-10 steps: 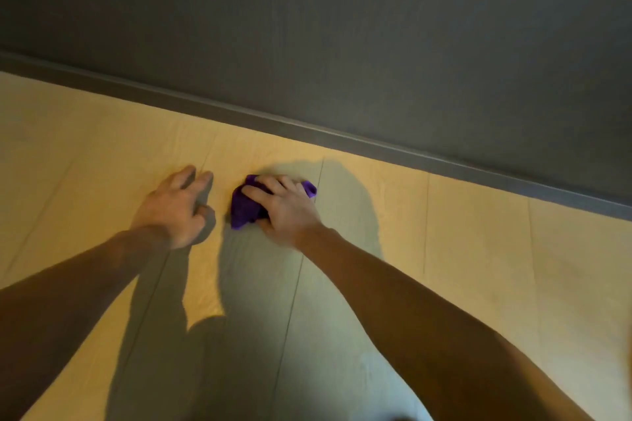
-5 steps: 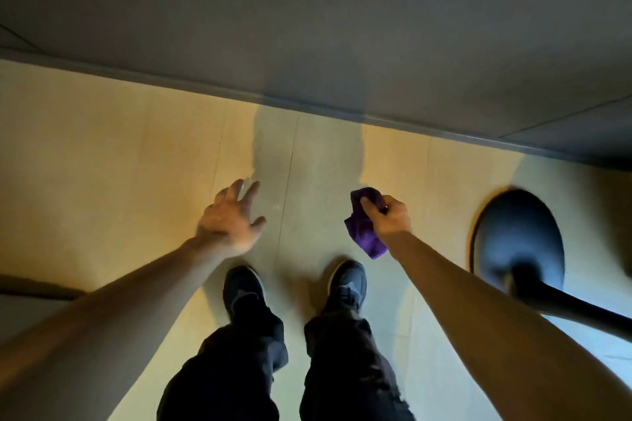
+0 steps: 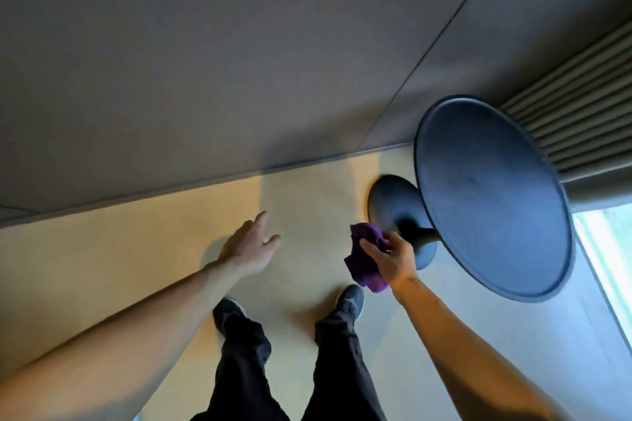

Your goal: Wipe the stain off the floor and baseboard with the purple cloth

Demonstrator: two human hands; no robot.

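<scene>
Since a second ago the person stands up, right hand (image 3: 393,258) grip closed on the purple cloth (image 3: 364,258), left hand (image 3: 248,244) open, and the round desk (image 3: 492,195) at 3 o'clock risks a bump.

Dim, warm light on the floor (image 3: 119,249); cool daylight enters right of the right hand (image 3: 393,258). Soft shadows beyond both hands; wide-angle bending at edges.

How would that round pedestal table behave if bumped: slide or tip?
Likely tips rather than slides: the round table has a wide top on one thin stem, and its base looks much smaller than the top. A bump at the rim would probably rock it. Weight can't be judged.
</scene>
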